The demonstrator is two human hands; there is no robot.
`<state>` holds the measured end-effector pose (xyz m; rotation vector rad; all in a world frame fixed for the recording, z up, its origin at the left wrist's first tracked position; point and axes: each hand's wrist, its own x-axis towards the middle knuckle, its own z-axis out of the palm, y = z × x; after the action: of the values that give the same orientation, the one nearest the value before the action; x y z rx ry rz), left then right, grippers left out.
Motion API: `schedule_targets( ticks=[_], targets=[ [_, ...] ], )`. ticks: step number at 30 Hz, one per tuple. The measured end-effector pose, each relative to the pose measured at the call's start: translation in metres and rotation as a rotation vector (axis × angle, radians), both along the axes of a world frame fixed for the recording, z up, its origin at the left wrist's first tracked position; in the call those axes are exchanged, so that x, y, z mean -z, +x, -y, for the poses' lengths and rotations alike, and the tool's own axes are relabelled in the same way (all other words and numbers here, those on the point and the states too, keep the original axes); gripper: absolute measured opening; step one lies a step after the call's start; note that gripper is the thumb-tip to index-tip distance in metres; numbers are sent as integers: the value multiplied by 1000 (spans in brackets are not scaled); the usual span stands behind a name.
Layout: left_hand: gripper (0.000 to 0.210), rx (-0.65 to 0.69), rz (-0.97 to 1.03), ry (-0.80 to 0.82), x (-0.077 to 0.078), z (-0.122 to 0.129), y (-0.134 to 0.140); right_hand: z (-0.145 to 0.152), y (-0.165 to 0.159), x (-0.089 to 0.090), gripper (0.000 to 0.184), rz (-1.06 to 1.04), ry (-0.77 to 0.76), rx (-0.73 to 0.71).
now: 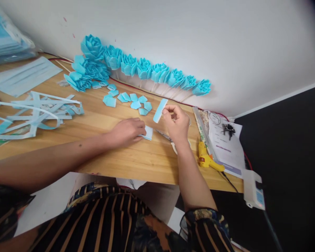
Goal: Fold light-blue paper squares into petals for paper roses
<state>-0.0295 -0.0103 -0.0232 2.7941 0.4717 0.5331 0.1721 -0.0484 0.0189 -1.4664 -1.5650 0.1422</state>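
Note:
A short blue strip (pixel 160 111) with a white edge is pinched between the thumb and fingertips of my right hand (pixel 177 122), held above the table. My left hand (pixel 127 133) rests low on the tabletop, its fingers closed on a small folded stack of pale blue-white fabric (pixel 148 133). Scissors (pixel 163 135) lie beneath my right hand, which partly hides their handles. Several cut blue petal pieces (pixel 135 104) are scattered beyond my hands.
Blue flowers (pixel 144 68) on sticks lean along the wall. Left are loose pale strips (pixel 35 112), a flat face mask (pixel 26 75) and a bagged mask stack (pixel 6 38). Right are a yellow glue gun (pixel 205 156), papers (pixel 225 147), keys (pixel 229 130) and a power strip (pixel 253 190).

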Motion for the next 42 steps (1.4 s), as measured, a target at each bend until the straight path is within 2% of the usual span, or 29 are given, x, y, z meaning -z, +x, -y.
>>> schedule_targets(
  ticks=[3,5,7,9,11,13,15,17,19,21,28,31,36,39,42],
  targets=[
    [22,-32,77,-87,-1,-1,2,0,-1,1,10,-5,6,0],
    [27,-55,203,-261,-6,-4,1,0,-1,2,10,-1,6,-2],
    [36,-128,330,-520,-13,-7,-3,1,0,2,11,20,14,-12],
    [45,-202,426,-848,-19,-10,-6,2,-1,2,11,68,42,-46],
    [50,-214,510,-1201,-23,-13,-9,4,-2,1,11,141,81,-108],
    [55,-188,576,-1488,-26,-13,-10,6,-6,1,11,219,109,-198],
    [56,-159,605,-1671,-29,-11,-9,7,-10,2,11,284,107,-293],
    [49,-143,633,-1761,-30,-9,-9,9,-15,3,13,329,81,-387],
    [42,-156,668,-1782,-30,-8,-9,10,-18,5,15,350,62,-452],
    [45,-176,706,-1758,-29,-8,-10,11,-19,3,19,334,62,-460],
    [35,-180,717,-1675,-17,-17,-15,12,-8,-4,28,228,45,-257],
    [34,-198,709,-1656,-15,-19,-15,7,-3,2,28,216,-13,-201],
    [34,-265,705,-1656,-16,-19,-15,-1,1,14,36,232,-159,-204],
    [32,-249,652,-1546,-16,-20,-13,-4,3,18,37,284,-203,-177],
    [30,-164,459,-1273,-15,-14,-11,-6,4,20,32,325,-237,-161]
  ],
)
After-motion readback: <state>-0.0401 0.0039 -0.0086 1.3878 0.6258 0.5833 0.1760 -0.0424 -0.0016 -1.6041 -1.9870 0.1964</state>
